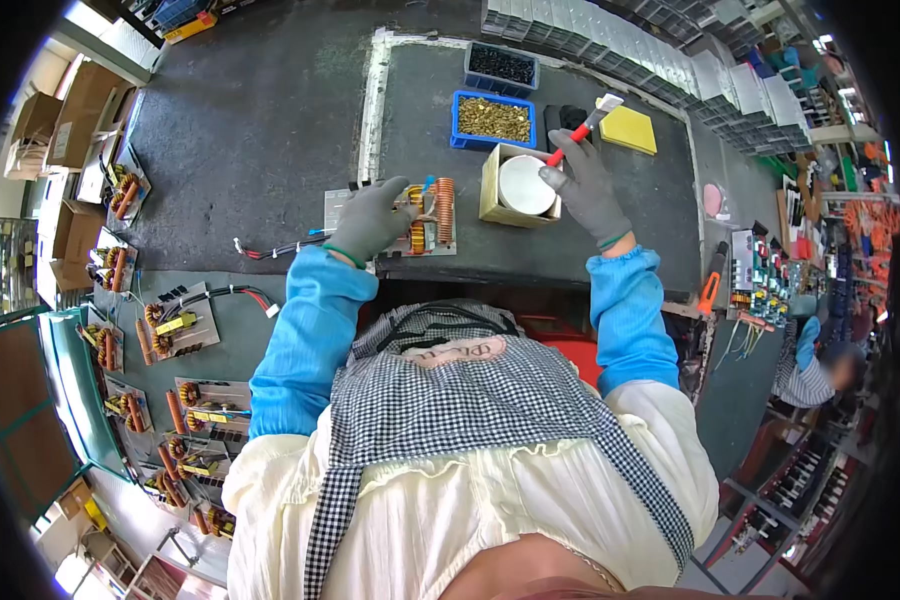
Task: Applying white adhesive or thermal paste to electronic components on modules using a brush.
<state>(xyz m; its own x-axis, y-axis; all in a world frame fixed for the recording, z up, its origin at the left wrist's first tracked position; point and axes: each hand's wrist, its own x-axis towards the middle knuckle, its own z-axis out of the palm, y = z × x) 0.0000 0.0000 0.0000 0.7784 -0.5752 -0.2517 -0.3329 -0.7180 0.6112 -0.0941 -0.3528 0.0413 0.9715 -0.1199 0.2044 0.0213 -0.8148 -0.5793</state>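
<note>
My gloved left hand [372, 217] lies over the left part of a circuit board [340, 200], its fingers bent round the parts there. On the board's right side stand a yellow-wound coil [417, 232] and a copper-coloured coil [445, 210]. The palm hides part of the board. My gloved right hand [587, 187] is closed on the red handle of a brush [573, 141], whose pale head points away to the right. Just left of this hand, a round white tub [526, 185] sits in a cardboard box [490, 191].
Beyond the box stand a blue bin [456, 120] of brass-coloured small parts and a grey bin [502, 66] of dark parts. A yellow pad [628, 130] lies to their right. Bundled wires [270, 251] lie left of the board. An orange-handled tool [710, 285] is at the right edge.
</note>
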